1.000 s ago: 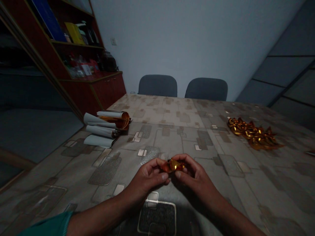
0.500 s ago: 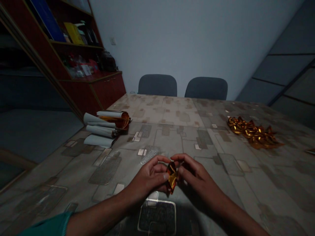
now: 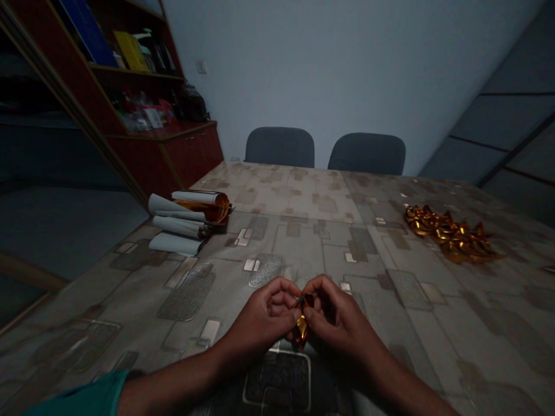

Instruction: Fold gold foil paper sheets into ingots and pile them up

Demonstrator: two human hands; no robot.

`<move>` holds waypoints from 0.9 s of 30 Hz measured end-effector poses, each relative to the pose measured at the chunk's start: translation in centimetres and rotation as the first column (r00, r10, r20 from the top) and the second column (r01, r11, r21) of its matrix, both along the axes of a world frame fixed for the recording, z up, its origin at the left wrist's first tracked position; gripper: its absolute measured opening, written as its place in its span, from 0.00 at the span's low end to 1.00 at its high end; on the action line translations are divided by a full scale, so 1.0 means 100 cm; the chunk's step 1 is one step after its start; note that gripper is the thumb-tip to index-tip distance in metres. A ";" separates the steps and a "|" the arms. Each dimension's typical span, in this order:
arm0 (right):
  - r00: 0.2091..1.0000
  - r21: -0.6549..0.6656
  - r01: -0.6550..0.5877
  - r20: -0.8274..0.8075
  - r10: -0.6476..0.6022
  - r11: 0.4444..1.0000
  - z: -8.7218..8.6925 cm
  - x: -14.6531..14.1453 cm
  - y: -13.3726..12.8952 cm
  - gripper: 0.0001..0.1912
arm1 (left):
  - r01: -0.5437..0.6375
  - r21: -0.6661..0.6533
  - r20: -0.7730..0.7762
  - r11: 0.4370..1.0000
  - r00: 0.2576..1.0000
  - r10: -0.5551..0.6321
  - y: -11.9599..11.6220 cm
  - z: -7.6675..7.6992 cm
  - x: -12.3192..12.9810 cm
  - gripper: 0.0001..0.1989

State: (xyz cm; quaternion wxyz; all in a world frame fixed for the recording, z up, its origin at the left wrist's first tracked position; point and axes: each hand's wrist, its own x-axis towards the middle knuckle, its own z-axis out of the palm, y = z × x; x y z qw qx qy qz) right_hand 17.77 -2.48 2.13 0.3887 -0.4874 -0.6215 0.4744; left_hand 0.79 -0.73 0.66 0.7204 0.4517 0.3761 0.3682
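A small folded piece of shiny gold foil (image 3: pixel 302 330) is held between both hands near the front of the patterned table. My left hand (image 3: pixel 269 312) pinches its left side with thumb and fingers. From the right, my right hand (image 3: pixel 336 309) has thumb and fingertips closed on its upper part. The fingers cover much of the foil. A cluster of folded gold foil pieces (image 3: pixel 453 234) lies on the table at the right. At the left rests a stack of curled sheets (image 3: pixel 182 222), pale on the outside and gold inside.
Two grey chairs (image 3: pixel 280 147) stand behind the far edge of the patterned table (image 3: pixel 303 237), against a pale wall. A dark red cabinet (image 3: pixel 191 153) with shelves of items is at the back left.
My right hand has closed in on the foil, its thumb now pressing on it. Both hands' fingertips are closer together, and the foil looks narrower. The view has shifted slightly.
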 end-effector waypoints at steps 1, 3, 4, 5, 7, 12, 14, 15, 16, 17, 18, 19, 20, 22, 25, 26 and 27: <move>1.000 0.005 -0.003 0.004 0.003 1.000 0.000 0.000 0.000 0.03 | -0.006 0.003 -0.008 1.000 1.000 0.006 0.000 -0.001 0.000 0.18; 1.000 0.009 -0.009 0.011 0.009 1.000 0.001 -0.001 -0.001 0.03 | -0.010 0.011 -0.026 1.000 1.000 0.010 0.000 -0.003 0.000 0.17; 1.000 0.009 -0.010 0.015 0.010 1.000 0.002 -0.002 -0.001 0.03 | -0.009 0.015 -0.034 1.000 0.999 0.009 0.000 -0.003 0.000 0.17; 1.000 0.008 -0.010 0.018 0.010 1.000 0.002 -0.003 -0.001 0.03 | -0.005 0.019 -0.042 1.000 0.999 0.006 -0.001 -0.003 0.000 0.17; 1.000 0.006 -0.010 0.028 0.010 1.000 0.003 -0.004 0.000 0.03 | 0.001 0.018 -0.056 1.000 0.998 0.000 0.000 -0.002 0.000 0.17; 0.999 -0.029 -0.034 -0.028 0.033 0.999 0.003 0.002 -0.001 0.07 | 0.007 -0.018 -0.016 1.000 1.000 -0.007 0.002 0.004 -0.001 0.21; 0.996 -0.043 -0.047 -0.076 0.044 0.998 0.006 0.006 -0.002 0.11 | -0.014 -0.060 0.014 0.998 1.000 0.015 0.003 0.006 -0.003 0.22; 0.996 -0.048 -0.047 -0.084 0.043 0.998 0.007 0.007 -0.002 0.13 | -0.034 -0.081 0.016 0.996 0.999 0.035 0.004 0.006 -0.004 0.21; 0.996 -0.051 -0.041 -0.078 0.037 0.998 0.008 0.007 -0.002 0.16 | -0.055 -0.095 0.015 0.994 0.998 0.057 0.005 0.005 -0.005 0.21; 0.998 -0.047 -0.033 -0.060 0.030 0.998 0.009 0.007 -0.003 0.19 | -0.075 -0.098 0.013 0.992 0.997 0.077 0.005 0.004 -0.006 0.21; 0.999 -0.040 -0.031 -0.034 0.030 0.999 0.008 0.006 -0.003 0.24 | -0.090 -0.096 0.014 0.991 0.996 0.091 0.005 0.003 -0.006 0.20; 0.999 -0.032 -0.032 -0.003 0.032 0.999 0.008 0.004 -0.002 0.29 | -0.096 -0.089 0.024 0.991 0.995 0.098 0.006 0.002 -0.007 0.20; 0.999 -0.019 -0.031 0.028 0.032 0.999 0.006 0.002 -0.002 0.32 | -0.093 -0.080 0.040 0.993 0.995 0.096 0.005 0.002 -0.007 0.21; 0.997 0.019 -0.033 0.077 0.031 0.999 0.004 -0.001 -0.001 0.30 | -0.064 -0.067 0.058 0.996 0.996 0.068 0.005 0.001 -0.007 0.21; 0.995 0.087 -0.026 0.103 0.017 0.996 0.002 -0.002 0.000 0.19 | -0.025 -0.035 0.021 0.999 0.999 0.026 0.005 0.002 -0.007 0.21; 0.995 0.105 -0.024 0.103 0.013 0.994 0.003 -0.001 0.001 0.17 | -0.021 -0.018 0.006 1.000 1.000 0.022 0.006 0.002 -0.008 0.21; 0.995 0.117 -0.021 0.103 0.009 0.993 0.003 0.000 0.000 0.16 | -0.022 0.001 0.000 1.000 1.000 0.022 0.006 0.001 -0.008 0.21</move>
